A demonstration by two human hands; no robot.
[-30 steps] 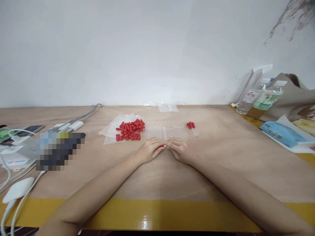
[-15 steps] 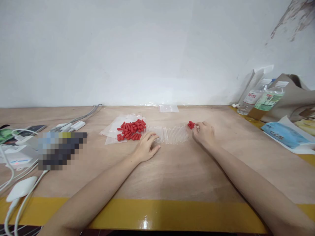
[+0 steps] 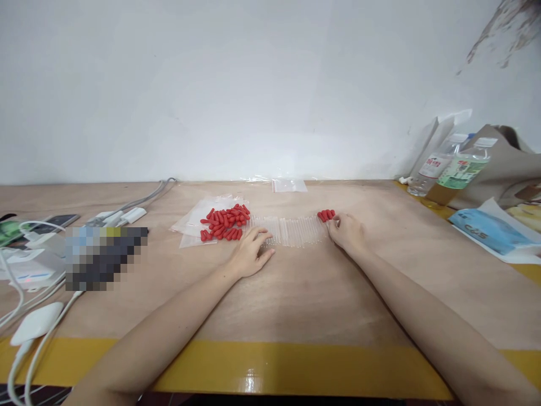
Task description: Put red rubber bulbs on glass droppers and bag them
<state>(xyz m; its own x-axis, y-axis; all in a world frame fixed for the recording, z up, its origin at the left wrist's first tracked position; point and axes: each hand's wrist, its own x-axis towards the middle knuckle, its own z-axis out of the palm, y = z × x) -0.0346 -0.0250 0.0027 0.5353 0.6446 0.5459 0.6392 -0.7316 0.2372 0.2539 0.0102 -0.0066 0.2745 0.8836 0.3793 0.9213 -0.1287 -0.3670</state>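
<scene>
A row of clear glass tubes (image 3: 291, 230) lies across the middle of the wooden table (image 3: 296, 293). My left hand (image 3: 250, 254) rests flat at the row's left end, fingers spread, near a pile of red rubber caps (image 3: 225, 222) on clear plastic bags (image 3: 192, 224). My right hand (image 3: 347, 231) sits at the row's right end, fingers curled over several finished droppers with red caps (image 3: 326, 215). Whether it grips them is hidden by the fingers.
Cables, chargers and a white device (image 3: 31, 324) crowd the left side. A small clear bag (image 3: 289, 185) lies by the wall. Two plastic bottles (image 3: 448, 166), a brown bag and a blue packet (image 3: 486, 230) stand at the right. A yellow strip marks the front edge.
My hands were together at the row's near edge one second ago. The right hand moved right to the capped droppers, the left slid slightly left and flattened.
</scene>
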